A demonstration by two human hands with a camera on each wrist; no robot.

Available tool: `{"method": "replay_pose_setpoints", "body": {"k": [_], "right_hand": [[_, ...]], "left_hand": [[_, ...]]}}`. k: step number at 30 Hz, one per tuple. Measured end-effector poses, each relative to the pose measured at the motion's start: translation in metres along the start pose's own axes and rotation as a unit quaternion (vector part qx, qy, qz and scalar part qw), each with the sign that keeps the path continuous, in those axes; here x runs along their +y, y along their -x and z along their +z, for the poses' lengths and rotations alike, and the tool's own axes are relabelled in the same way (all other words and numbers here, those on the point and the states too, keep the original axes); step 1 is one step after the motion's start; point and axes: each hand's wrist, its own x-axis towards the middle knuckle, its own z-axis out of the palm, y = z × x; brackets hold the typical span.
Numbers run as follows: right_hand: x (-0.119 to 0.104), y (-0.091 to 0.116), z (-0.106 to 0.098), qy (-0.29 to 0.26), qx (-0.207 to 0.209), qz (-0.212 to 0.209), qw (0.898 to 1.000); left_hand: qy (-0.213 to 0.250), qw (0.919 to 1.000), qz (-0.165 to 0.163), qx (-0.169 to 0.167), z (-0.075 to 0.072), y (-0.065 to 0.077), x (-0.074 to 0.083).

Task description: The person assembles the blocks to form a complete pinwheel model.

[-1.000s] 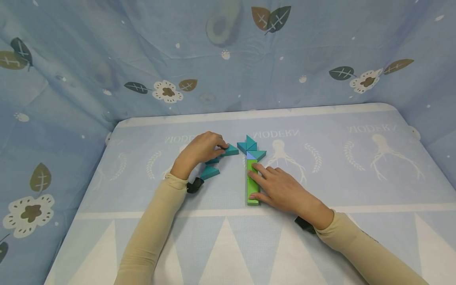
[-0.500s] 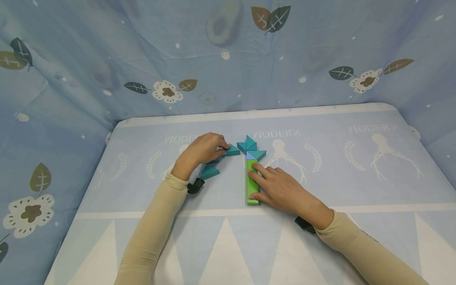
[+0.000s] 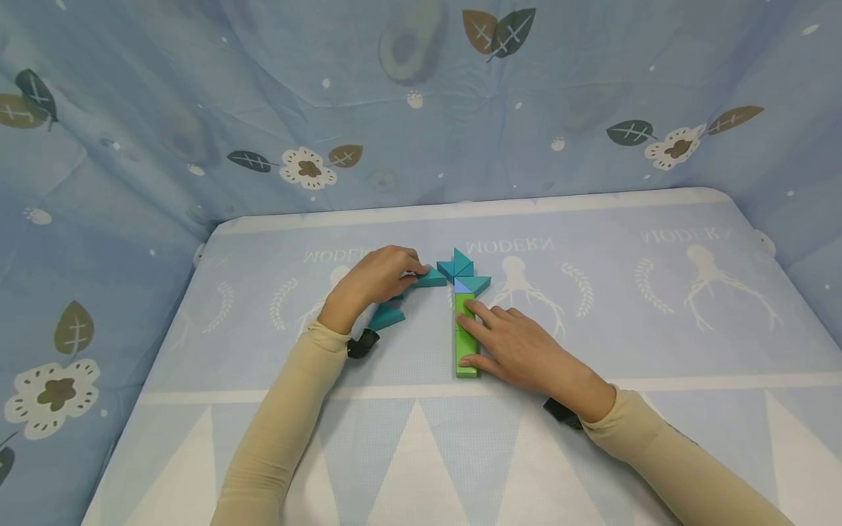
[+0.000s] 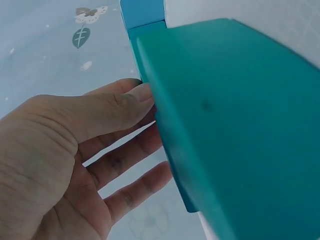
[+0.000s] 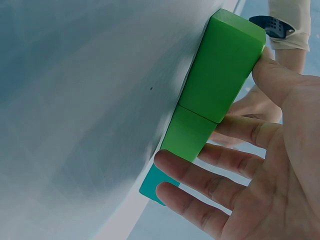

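Note:
My left hand (image 3: 379,281) pinches a teal triangular block (image 3: 432,277) between thumb and fingertips, close over the tabletop. Nearer the left wrist lies another teal block (image 3: 386,317), which looms large in the left wrist view; one more is mostly hidden behind the hand. On the right stands a flat row of green blocks (image 3: 465,351), seen end to end in the right wrist view. A light-blue piece (image 3: 463,287) and several teal triangles (image 3: 463,264) fan out at its far end. My right hand (image 3: 520,347) rests its thumb and fingers along the green row, fingers loosely extended.
A pale blue patterned cloth (image 3: 421,438) covers the table. Behind and at the sides hangs a blue curtain (image 3: 421,131) with leaves and flowers. Dark straps (image 3: 363,343) sit at both wrists.
My left hand has slid slightly to the right with the teal triangular block, bringing it nearer the fan of triangles. The right hand stays on the green row.

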Motion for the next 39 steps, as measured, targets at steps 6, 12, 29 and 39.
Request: {"method": "replay_pose_setpoints", "body": {"k": [6,12,29,39], "right_hand": [[-0.0001,-0.0002,-0.0009,0.001,-0.004,0.001,1.000],[-0.0005,-0.0004,-0.0008,-0.003,-0.003,0.001,1.000],[-0.0008,-0.0007,-0.0008,0.001,0.002,0.000,1.000],[-0.0012,0.0001,-0.0006,0.002,0.002,0.002,1.000]], "left_hand": [[-0.005,1.0000,0.003,-0.003,0.0009,-0.0013,0.0023],[-0.012,0.9999,0.008,-0.002,0.0027,-0.0012,0.0030],[-0.022,0.9997,0.009,0.006,0.0024,0.0000,0.0068],[-0.031,0.9994,0.008,0.011,0.0039,-0.0017,0.0097]]}}
